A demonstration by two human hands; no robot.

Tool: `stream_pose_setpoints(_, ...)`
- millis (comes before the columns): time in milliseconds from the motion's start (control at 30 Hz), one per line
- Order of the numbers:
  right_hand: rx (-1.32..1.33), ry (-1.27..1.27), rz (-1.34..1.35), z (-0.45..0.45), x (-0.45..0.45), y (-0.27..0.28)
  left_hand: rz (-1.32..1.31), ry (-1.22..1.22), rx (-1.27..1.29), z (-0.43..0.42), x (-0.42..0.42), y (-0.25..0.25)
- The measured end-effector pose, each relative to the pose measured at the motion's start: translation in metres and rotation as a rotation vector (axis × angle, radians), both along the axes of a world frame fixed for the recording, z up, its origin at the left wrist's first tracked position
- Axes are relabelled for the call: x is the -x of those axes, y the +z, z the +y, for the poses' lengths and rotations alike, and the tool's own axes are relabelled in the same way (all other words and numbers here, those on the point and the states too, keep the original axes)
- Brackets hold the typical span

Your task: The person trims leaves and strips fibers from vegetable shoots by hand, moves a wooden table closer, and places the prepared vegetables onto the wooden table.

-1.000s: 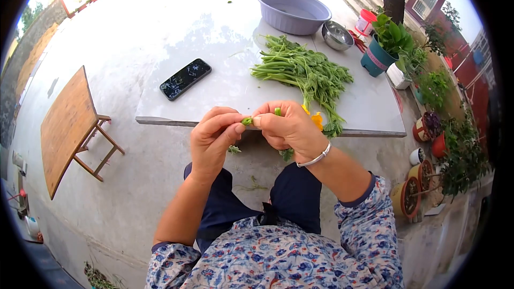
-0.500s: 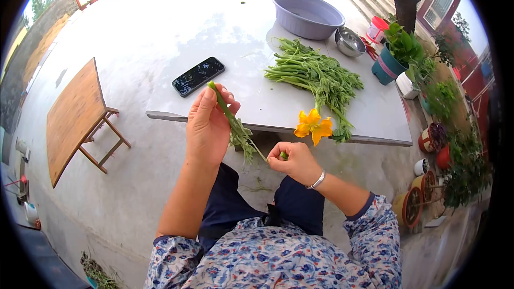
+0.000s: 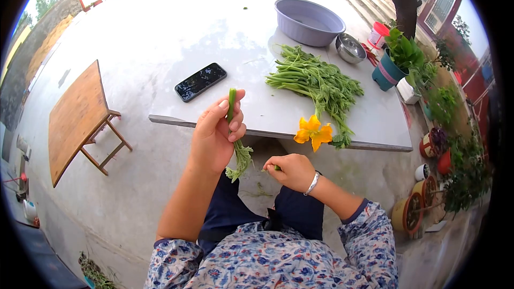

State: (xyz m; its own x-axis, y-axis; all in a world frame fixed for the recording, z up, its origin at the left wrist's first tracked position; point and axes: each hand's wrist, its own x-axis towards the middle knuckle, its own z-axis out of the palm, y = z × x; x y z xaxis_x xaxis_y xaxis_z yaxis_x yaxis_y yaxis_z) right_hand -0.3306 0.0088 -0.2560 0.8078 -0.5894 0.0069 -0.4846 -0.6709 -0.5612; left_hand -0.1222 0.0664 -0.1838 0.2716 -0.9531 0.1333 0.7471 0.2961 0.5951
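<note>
My left hand (image 3: 213, 135) is closed around a green leafy stem (image 3: 232, 104); its cut end points up and its hairy leaf tips hang below my fingers. Lower and to the right, my right hand (image 3: 294, 173) is closed in a pinch, with a short green stem piece (image 3: 277, 168) showing between the fingers. A pile of leafy green stems (image 3: 316, 77) lies on the grey table (image 3: 251, 104) in front of me. At the pile's near end, a yellow-orange blossom (image 3: 314, 132) overhangs the table edge.
A black phone (image 3: 201, 82) lies on the table. Behind the greens stand a lavender basin (image 3: 310, 24), a steel bowl (image 3: 350, 48) and a potted plant (image 3: 389, 69). A wooden folding table (image 3: 80, 120) is at left; more flowerpots (image 3: 408, 211) line the right.
The thin strip stretched between my hands no longer shows. My right hand has dropped slightly, and the stem in my left hand has turned more upright.
</note>
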Motion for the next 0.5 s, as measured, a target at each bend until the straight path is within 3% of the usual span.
stream_pose_setpoints(100,-0.009,0.051,-0.076,-0.007,-0.013,0.042,0.064,-0.091,-0.033,0.003,0.007,0.000)
stream_pose_setpoints(167,-0.054,-0.079,-0.444,-0.011,-0.021,0.065,0.070,-0.115,-0.023,0.004,0.010,-0.003)
stream_pose_setpoints(200,-0.054,-0.084,-0.443,-0.014,-0.024,0.080,0.076,-0.134,-0.014,0.004,0.011,-0.003)
stream_pose_setpoints(300,-0.252,-0.216,-0.532,-0.026,-0.035,0.104,0.098,-0.199,-0.030,0.005,0.014,-0.004)
stream_pose_setpoints(400,-0.440,-0.035,-0.633,-0.032,-0.045,0.108,0.044,-0.248,-0.058,0.006,0.022,-0.003)
stream_pose_setpoints(500,-0.857,-0.068,-0.706,-0.034,-0.043,0.118,-0.017,-0.247,-0.063,0.010,0.020,-0.001)
